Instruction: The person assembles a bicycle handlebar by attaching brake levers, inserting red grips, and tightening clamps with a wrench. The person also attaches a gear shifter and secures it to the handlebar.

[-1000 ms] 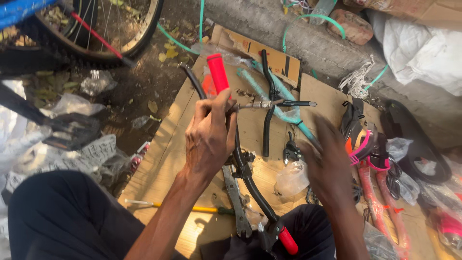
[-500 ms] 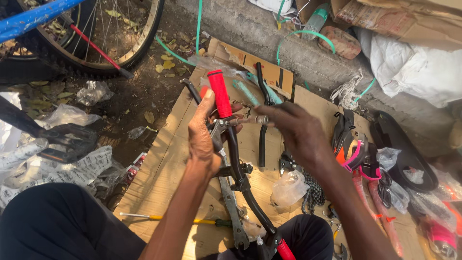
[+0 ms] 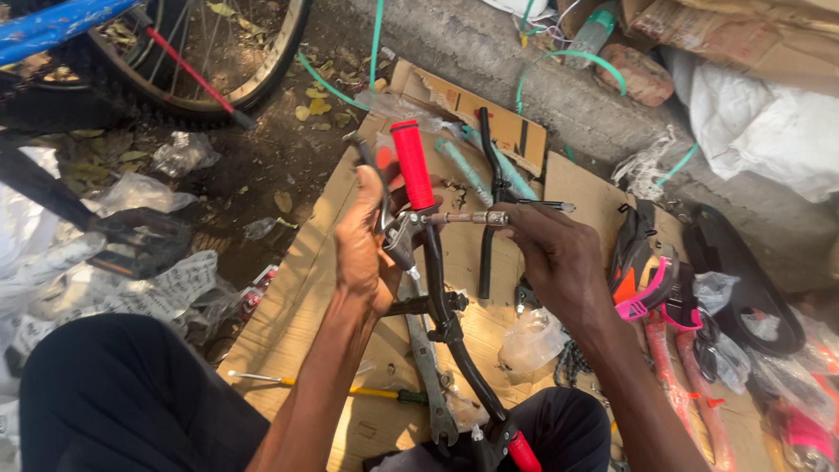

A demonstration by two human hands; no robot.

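So, left hand (image 3: 365,249) wraps the black curved handlebar (image 3: 446,306) under its ribbed red grip (image 3: 412,164); right hand (image 3: 559,262) at 3 o'clock pinches a slim metal barrel fitting (image 3: 485,218).

Bright daylight enters from the upper right. The white sheet (image 3: 769,122) is near overexposed. The cardboard (image 3: 297,306) shows warm sunlit patches and soft shadows. The lower-left foreground is dark. Focus is sharp at centre; edges show wide-angle bending and slight softness.

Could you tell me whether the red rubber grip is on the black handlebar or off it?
On: the red rubber grip sleeves the black handlebar's upper end.
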